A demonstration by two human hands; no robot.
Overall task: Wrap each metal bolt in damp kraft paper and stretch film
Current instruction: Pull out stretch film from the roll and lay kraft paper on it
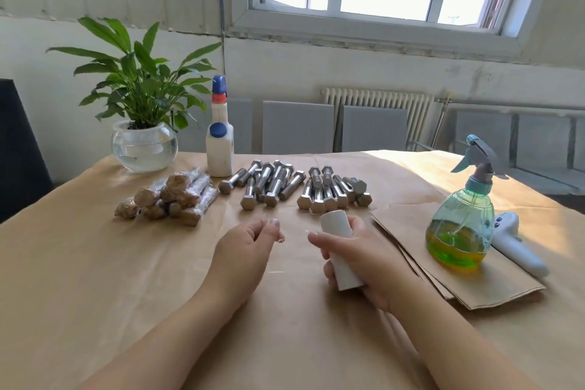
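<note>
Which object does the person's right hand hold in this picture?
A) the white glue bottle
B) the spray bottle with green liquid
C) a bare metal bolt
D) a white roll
D: the right hand grips a white roll, while the spray bottle, the bare bolts and the glue bottle all sit untouched on the table.
</note>
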